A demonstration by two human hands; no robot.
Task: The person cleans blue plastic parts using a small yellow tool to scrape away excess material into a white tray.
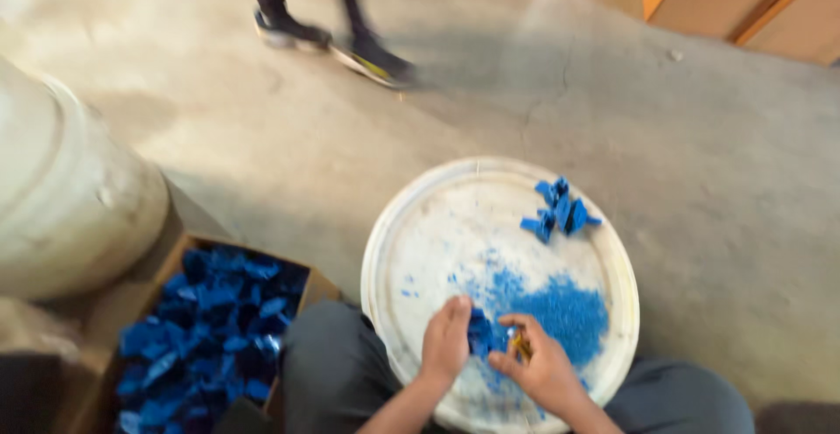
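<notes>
Hands: my left hand [446, 339] pinches a dark blue plastic piece [479, 332], right hand [535, 362] grips a small yellowish tool [519, 344] | round white lid [411, 215], gritty blue crumbs [560, 307] | cardboard box [308, 287] of blue scraps.

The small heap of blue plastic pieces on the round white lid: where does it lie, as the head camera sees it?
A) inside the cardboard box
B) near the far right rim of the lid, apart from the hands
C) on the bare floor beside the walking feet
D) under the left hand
B: the heap of blue plastic pieces lies near the far right rim of the white lid, well apart from both hands, which are at the near edge.
</notes>
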